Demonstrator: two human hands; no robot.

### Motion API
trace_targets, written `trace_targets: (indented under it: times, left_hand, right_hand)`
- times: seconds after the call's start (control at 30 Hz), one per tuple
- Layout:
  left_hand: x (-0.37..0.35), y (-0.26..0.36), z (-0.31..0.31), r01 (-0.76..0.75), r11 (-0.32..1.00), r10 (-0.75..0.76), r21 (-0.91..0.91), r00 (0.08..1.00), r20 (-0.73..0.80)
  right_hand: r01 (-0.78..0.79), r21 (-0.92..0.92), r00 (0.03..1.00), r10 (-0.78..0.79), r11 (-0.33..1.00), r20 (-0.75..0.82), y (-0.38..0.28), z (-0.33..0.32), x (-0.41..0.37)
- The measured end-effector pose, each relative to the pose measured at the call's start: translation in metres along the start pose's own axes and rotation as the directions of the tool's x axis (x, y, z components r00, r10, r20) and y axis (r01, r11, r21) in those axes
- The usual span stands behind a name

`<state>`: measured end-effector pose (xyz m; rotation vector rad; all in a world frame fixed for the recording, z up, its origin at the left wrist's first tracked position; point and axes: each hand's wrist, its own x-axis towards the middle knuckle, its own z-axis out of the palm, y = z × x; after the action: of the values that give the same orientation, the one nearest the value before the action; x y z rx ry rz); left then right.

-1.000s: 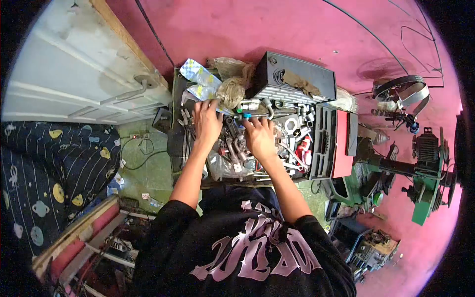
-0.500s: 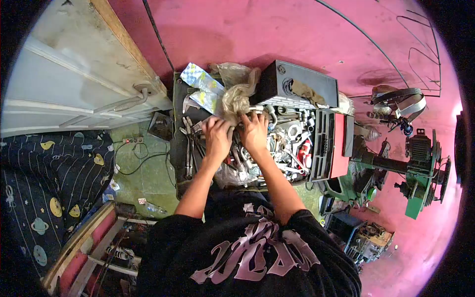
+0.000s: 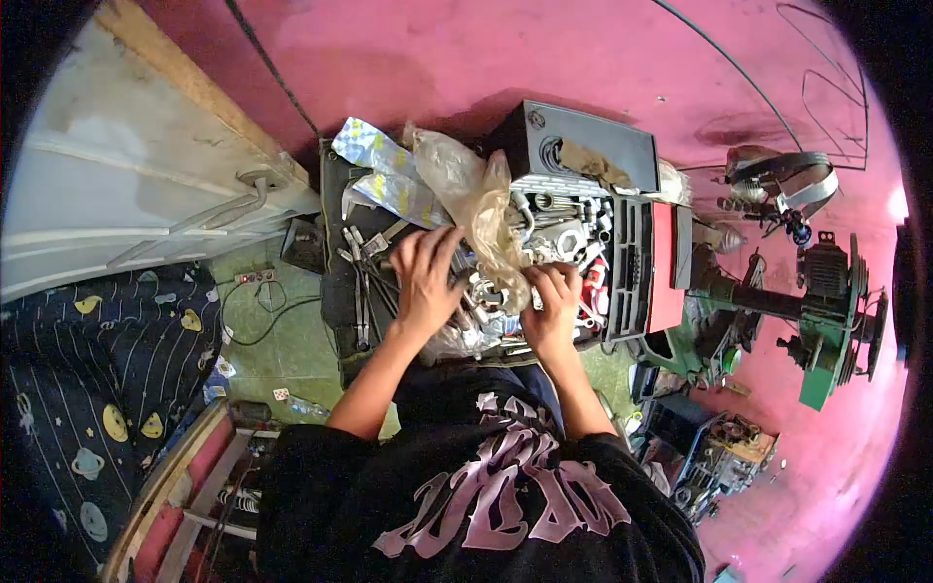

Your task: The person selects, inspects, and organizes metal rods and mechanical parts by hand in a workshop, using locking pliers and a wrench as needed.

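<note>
My left hand (image 3: 426,282) hovers over the left part of a pile of wrenches and metal parts, its fingers spread and nothing in them. A crumpled clear plastic bag (image 3: 494,219) stretches from the back edge of the table down across the pile. Its near end reaches my right hand (image 3: 554,306), whose curled fingers close on it; the fingertips are partly hidden. Metal tools (image 3: 573,243) lie around that hand. Left of my left hand are long-handled tools (image 3: 360,282). A blue-and-yellow patterned wrapper (image 3: 389,175) lies behind it.
A dark metal box with a rag (image 3: 593,163) on it stands at the back against the pink wall. A red and black case (image 3: 666,257) closes off the right side. Farther right is a green machine (image 3: 826,360); a white door (image 3: 146,185) is at left.
The plastic bag has been drawn out towards me and over the pile. My right hand has moved right and nearer; my left has moved slightly nearer and its fingers have spread.
</note>
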<state>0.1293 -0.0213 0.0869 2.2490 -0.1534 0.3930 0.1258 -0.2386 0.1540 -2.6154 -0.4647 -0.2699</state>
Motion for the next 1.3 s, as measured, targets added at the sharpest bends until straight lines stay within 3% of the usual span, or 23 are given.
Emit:
trace_targets:
  times: [0.07, 0.2, 0.4, 0.47, 0.63, 0.67, 0.73, 1.0, 1.17, 1.3]
  left_hand:
    - [0.005, -0.009, 0.005, 0.008, 0.994, -0.009, 0.109, 1.000, 0.005]
    - [0.024, -0.006, 0.007, 0.055, 0.988, -0.046, 0.142, 0.997, -0.066]
    - [0.051, 0.004, 0.006, -0.074, 0.989, 0.088, 0.125, 0.990, -0.111]
    - [0.048, 0.009, 0.000, -0.087, 0.990, 0.088, 0.108, 0.996, -0.007]
    - [0.029, 0.038, 0.000, -0.091, 0.993, 0.090, 0.075, 0.996, 0.011]
    - [0.024, 0.045, 0.000, -0.090, 0.992, 0.090, 0.083, 0.996, 0.006]
    - [0.014, 0.060, -0.001, -0.018, 0.994, 0.014, 0.109, 0.999, 0.040]
    - [-0.009, 0.105, 0.004, 0.121, 0.959, -0.118, 0.255, 0.993, -0.026]
    - [-0.021, 0.134, 0.002, 0.273, 0.890, -0.259, 0.364, 0.962, -0.089]
    - [-0.040, 0.136, -0.006, 0.421, 0.772, -0.413, 0.475, 0.902, -0.128]
  right_hand:
    - [0.005, -0.005, 0.999, -0.005, 1.000, -0.035, -0.005, -0.022, -0.009]
    - [-0.031, 0.020, 0.998, 0.032, 0.999, -0.062, -0.011, -0.062, -0.021]
    - [-0.105, -0.106, 0.968, 0.077, 0.989, -0.240, -0.004, -0.116, -0.036]
    - [-0.192, -0.082, 0.928, 0.154, 0.978, -0.338, 0.008, -0.128, -0.047]
    - [-0.356, 0.089, 0.783, 0.349, 0.930, -0.516, 0.059, -0.139, -0.066]
    - [-0.401, 0.057, 0.798, 0.379, 0.914, -0.468, 0.077, -0.141, -0.075]
    - [-0.487, 0.226, 0.735, 0.536, 0.843, -0.415, 0.086, -0.145, -0.066]
    - [-0.547, 0.096, 0.778, 0.547, 0.832, -0.308, 0.177, -0.137, -0.060]
    - [-0.581, 0.307, 0.718, 0.652, 0.754, -0.244, 0.203, -0.114, -0.053]
    - [-0.513, 0.227, 0.780, 0.560, 0.828, -0.281, 0.207, -0.119, -0.030]
